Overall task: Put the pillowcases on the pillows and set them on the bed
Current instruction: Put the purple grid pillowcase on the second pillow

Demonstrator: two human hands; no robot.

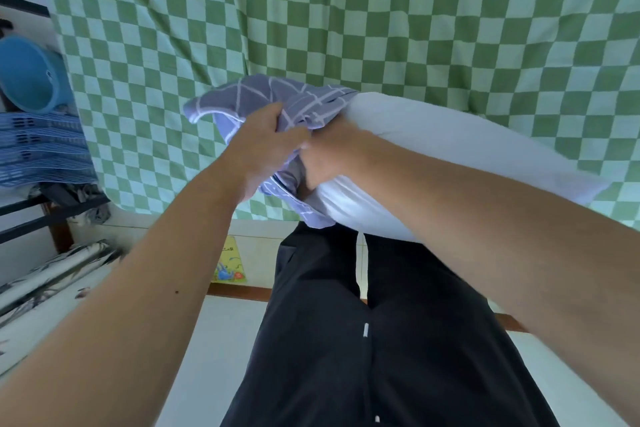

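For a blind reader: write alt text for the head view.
Left hand grips a bunched blue-grey pillowcase at the end of a white pillow that the right hand holds, above a green checked bed sheet.

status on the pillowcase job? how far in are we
Early. Done: nothing finished; no cased pillow shows on the green checked bed sheet. In hand: the left hand grips the bunched grey-blue pillowcase at one end of the white pillow, which the right hand holds; most of the pillow is bare. Left: pull the case along it, set it on the bed. No other pillow is in view.
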